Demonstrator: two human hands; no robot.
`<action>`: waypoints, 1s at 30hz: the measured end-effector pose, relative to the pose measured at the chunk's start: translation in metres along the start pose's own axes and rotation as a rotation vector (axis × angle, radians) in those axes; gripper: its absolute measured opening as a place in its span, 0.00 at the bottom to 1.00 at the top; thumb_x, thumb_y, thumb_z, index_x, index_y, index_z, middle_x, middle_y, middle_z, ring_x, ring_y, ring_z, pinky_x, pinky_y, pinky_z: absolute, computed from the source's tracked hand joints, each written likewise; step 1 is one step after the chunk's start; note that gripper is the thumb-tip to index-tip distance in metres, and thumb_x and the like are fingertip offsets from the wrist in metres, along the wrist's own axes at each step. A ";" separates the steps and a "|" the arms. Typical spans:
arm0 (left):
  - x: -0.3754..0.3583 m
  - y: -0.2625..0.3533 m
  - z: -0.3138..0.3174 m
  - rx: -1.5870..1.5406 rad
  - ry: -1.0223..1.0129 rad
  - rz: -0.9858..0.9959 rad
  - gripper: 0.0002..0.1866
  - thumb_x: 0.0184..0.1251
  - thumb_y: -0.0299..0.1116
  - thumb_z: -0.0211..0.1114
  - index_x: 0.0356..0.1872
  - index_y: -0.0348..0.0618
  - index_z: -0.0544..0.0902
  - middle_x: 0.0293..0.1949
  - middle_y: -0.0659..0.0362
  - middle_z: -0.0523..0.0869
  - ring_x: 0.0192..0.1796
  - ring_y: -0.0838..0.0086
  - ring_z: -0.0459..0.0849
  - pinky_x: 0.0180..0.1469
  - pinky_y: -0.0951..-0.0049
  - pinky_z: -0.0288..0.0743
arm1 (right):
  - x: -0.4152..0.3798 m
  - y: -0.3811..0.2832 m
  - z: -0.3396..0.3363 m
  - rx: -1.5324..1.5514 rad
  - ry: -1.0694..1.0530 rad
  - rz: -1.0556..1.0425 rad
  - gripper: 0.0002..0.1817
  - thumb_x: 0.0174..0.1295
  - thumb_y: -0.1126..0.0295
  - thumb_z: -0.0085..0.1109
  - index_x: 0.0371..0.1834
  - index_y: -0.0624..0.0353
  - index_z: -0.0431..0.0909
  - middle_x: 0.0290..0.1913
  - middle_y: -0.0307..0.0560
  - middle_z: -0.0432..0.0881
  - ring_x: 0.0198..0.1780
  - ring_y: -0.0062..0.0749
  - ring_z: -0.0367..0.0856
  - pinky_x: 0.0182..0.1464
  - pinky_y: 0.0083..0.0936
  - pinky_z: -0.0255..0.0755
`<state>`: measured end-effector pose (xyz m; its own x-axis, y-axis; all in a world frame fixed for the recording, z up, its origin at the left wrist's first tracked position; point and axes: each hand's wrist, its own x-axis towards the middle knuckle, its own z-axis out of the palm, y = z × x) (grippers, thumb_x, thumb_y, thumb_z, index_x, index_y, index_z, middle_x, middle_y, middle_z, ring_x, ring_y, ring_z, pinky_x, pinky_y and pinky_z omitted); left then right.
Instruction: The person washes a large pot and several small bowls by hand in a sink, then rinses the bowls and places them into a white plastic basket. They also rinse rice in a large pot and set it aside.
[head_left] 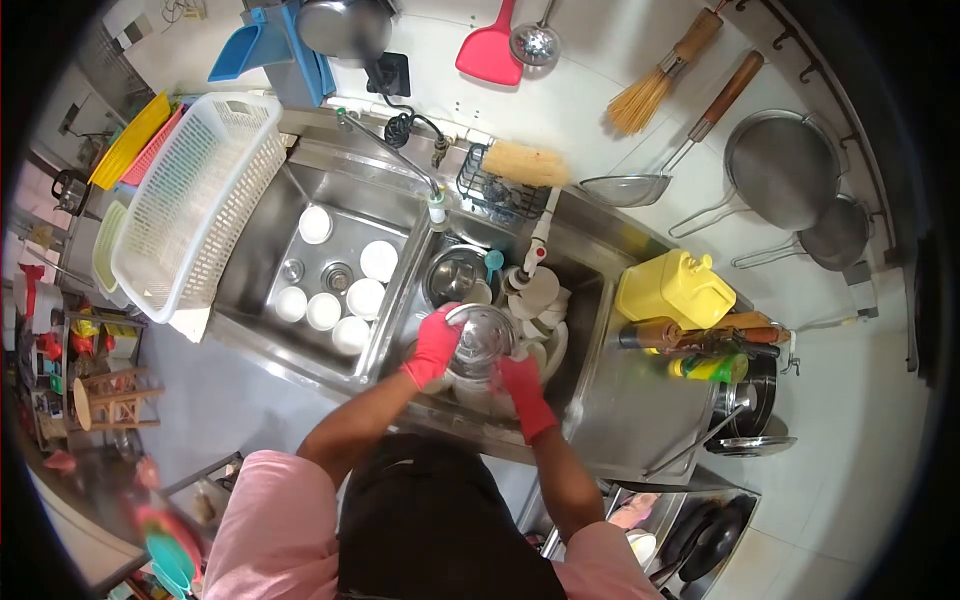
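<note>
Over the right sink basin [588, 345], a shiny round metal bowl [482, 340] is held up between my two gloved hands. My left hand [437, 345], in a pinkish-red rubber glove, grips the bowl's left rim with its fingers closed. At the lower right rim, my right hand [523, 385] in a matching glove is closed against the bowl; its fingertips are partly blurred. Beneath and beside the bowl lie stacked white dishes [540, 290], a metal pot [453, 275] and a small teal scoop [494, 260].
Several white bowls [323, 311] sit in the left basin [255, 275]. A faucet [436, 205] stands at the divider. A white plastic basket [200, 200] rests at the left, and a yellow jug [675, 288] and bottles [715, 368] at the right. Strainers [780, 165] hang on the wall.
</note>
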<state>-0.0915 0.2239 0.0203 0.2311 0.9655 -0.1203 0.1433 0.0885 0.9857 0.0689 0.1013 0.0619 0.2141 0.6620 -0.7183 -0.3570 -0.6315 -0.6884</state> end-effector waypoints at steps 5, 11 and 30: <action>-0.050 -0.013 0.046 0.069 0.518 -0.174 0.21 0.61 0.26 0.70 0.56 0.38 0.81 0.44 0.49 0.89 0.46 0.62 0.88 0.51 0.67 0.79 | 0.008 0.014 0.042 -0.159 0.432 -0.167 0.18 0.60 0.62 0.69 0.40 0.67 0.80 0.33 0.53 0.83 0.37 0.31 0.85 0.42 0.36 0.79; -0.020 0.035 -0.005 0.226 0.200 0.064 0.18 0.64 0.28 0.69 0.55 0.40 0.80 0.41 0.49 0.90 0.43 0.63 0.88 0.46 0.66 0.80 | 0.056 0.063 -0.007 -0.375 0.191 -0.332 0.17 0.65 0.66 0.65 0.47 0.67 0.74 0.25 0.50 0.80 0.17 0.33 0.76 0.19 0.33 0.70; -0.038 -0.055 -0.040 -0.510 -0.971 -0.515 0.22 0.70 0.36 0.65 0.62 0.44 0.74 0.36 0.66 0.81 0.32 0.79 0.74 0.36 0.77 0.72 | 0.042 -0.012 0.040 0.693 -0.546 -0.108 0.35 0.74 0.42 0.47 0.69 0.61 0.67 0.60 0.48 0.80 0.59 0.41 0.80 0.60 0.42 0.76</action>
<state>-0.1464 0.1924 -0.0246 0.9156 0.2222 -0.3351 0.0861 0.7057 0.7033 0.0457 0.1530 0.0444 -0.1221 0.9157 -0.3828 -0.8679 -0.2856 -0.4064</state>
